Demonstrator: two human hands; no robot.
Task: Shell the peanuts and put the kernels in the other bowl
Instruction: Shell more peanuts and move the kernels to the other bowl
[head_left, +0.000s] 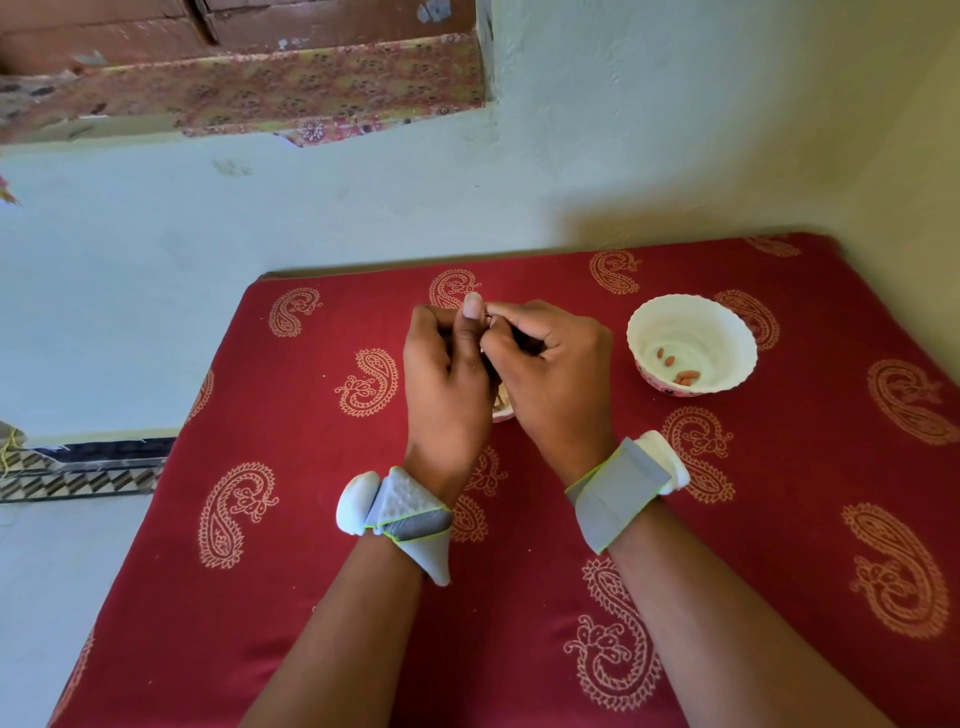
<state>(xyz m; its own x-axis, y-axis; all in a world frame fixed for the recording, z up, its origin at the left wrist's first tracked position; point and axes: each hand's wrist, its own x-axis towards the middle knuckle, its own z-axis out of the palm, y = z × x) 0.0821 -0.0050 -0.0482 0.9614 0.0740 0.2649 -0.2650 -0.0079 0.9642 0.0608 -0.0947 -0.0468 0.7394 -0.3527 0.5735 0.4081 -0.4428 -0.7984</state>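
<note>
My left hand (447, 374) and my right hand (550, 364) meet over the middle of the red cloth, fingers curled, pinching a peanut (489, 321) between their tips; only a sliver of it shows. Under the hands a bowl of peanuts in shells (503, 410) is almost wholly hidden, with just a piece of its rim and a few pale shells visible. To the right stands a white scalloped bowl (737, 332) with several reddish kernels (687, 376) lying in its bottom.
The red paisley-printed mattress (322, 571) ends at the left and far edges, against a pale wall (363, 208). A patterned floor strip (78, 473) lies to the left. Both wrists carry grey bands with white pods.
</note>
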